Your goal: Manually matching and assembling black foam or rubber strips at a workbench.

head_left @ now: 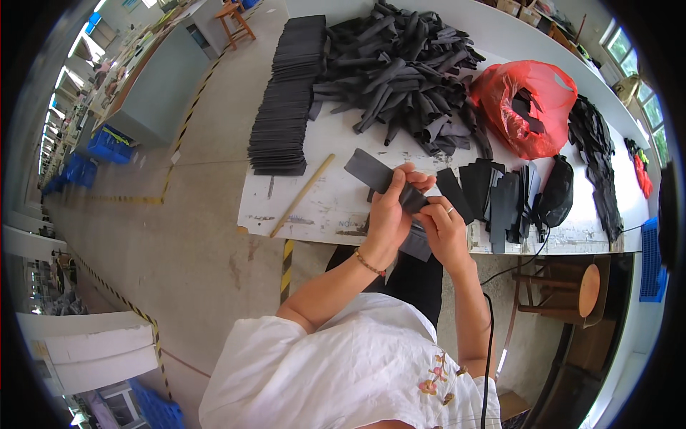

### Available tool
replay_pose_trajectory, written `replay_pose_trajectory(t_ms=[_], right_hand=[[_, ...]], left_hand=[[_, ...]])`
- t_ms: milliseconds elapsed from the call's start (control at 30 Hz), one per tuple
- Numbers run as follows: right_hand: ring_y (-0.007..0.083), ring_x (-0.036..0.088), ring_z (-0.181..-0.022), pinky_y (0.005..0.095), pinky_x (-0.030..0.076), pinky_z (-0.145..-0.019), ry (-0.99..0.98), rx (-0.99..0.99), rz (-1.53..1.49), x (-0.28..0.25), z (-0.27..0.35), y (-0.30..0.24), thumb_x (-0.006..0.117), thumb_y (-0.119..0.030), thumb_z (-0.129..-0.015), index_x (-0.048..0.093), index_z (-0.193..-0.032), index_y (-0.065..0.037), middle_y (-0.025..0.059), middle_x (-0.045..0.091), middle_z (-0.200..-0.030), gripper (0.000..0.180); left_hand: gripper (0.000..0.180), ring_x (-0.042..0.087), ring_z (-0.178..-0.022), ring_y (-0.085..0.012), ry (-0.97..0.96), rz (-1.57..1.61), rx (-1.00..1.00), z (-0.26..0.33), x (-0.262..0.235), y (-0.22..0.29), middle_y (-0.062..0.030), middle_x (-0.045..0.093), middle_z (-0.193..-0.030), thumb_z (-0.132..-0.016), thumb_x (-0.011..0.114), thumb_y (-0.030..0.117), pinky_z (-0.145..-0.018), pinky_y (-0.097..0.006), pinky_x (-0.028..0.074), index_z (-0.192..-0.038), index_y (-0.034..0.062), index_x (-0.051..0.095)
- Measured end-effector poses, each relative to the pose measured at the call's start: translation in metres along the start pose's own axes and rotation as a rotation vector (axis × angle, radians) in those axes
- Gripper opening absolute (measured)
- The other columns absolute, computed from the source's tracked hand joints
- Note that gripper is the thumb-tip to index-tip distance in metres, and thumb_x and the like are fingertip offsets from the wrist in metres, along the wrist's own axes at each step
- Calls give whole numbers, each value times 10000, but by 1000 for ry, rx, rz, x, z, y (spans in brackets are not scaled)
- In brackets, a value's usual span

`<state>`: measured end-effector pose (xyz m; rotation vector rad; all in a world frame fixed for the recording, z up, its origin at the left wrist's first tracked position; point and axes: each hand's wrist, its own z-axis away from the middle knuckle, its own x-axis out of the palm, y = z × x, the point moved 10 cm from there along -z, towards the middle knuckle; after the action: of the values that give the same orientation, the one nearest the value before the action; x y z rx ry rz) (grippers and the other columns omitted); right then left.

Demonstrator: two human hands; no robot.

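On the left of the white table [314, 207] lies a long stack of flat black pieces [286, 100], with a wooden stick [301, 195] slanting beside it. Behind sits a loose heap of dark strips [400, 68]. The left hand [388, 214] rises from a bent forearm, wrist bearing a bracelet, its fingers closed around a dark strip [382, 179] held just above the table's near edge. The right hand [443, 227], ringed, meets it, fingers pinching the same strip's lower end. Right of the hands stand upright black pieces [500, 196], then a red bag [529, 104], and a wooden stool [564, 286] under the table.
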<state>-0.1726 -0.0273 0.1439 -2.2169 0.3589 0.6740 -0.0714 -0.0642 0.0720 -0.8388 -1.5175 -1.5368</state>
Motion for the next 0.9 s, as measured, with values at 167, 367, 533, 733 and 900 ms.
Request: replay_pose_trajectory(t_ms=[167,367,533,733,900], right_hand=[[314,621,-713,375,501,-591,-7,16,-36,4,1,4,715,28,-776,570,-877,-3,136,594,-923,179],[283,625,-733,342,510,-634,-8,134,-96,5,7,15,735,-26,-789,587,-889,5,127,602,-947,181],[152,604,-813,267,485,-708,183,452,-374,20,16,40,728,-74,-829,602,-885,22,92,597,-960,168],[119,585,-875,265,501,-738,314,800,-839,15,41,72,673,-162,-912,575,-1093,-12,56,581,-1049,254],[113,571,-762,247,469,-711,229,791,-764,28,22,58,655,-120,-918,642,-965,-1,31,626,-895,129]], left_hand=[[306,648,-1001,-293,-6,13,-14,3,-3,-3,-114,669,-972,-1001,530,254,-961,-402,492,-1157,-8,542],[319,631,-1055,-309,0,9,-34,-3,-8,-7,-131,664,-1015,-1015,496,268,-980,-418,480,-1179,-4,530],[338,593,-1144,-328,22,-29,-38,-8,-6,2,-164,651,-1106,-1024,468,288,-1009,-436,460,-1198,3,517],[336,554,-1207,-315,-100,-67,98,-18,0,36,-175,646,-1168,-1013,490,281,-1048,-452,431,-1198,5,533],[529,535,-1224,-314,-150,-90,19,-6,10,24,-169,600,-1250,-951,585,385,-1001,-494,465,-1326,23,491]])
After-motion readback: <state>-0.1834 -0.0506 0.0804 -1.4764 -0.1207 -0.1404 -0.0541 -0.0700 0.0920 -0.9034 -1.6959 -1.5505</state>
